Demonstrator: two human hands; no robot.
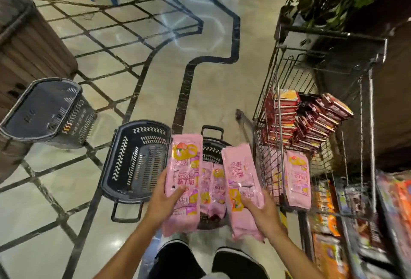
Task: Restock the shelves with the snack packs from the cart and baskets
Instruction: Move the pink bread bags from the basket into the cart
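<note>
Our left grip (163, 198) holds one pink snack pack (183, 180) upright, the thumb laid across its printed front and the fingers curled behind it. Our right grip (260, 208) holds a second pink pack (241, 189) by its lower half, fingers wrapped over the front edge, and this pack leans a little to the left at the top. Both packs hang above a dark basket (212, 151) on the floor in front of our shoes (233, 261); more pink packs (212, 187) lie inside it, showing between the two we hold. An upright handle rises at that basket's far end.

Just left of it sits another dark basket (135, 158) with slotted walls, and a third basket (47, 111) stands farther left, well apart, near a wooden display (29, 42). To our right stands the wire cart (311, 105). Its upper level carries stacks of red packs (300, 120), some leaning, and a pink pack (298, 180) stands on end in the lower part against the wire. At the right edge we see shelves (355, 223) with orange and dark packets, too blurred to read. The floor (155, 74) is pale polished tile with dark inlaid lines.
</note>
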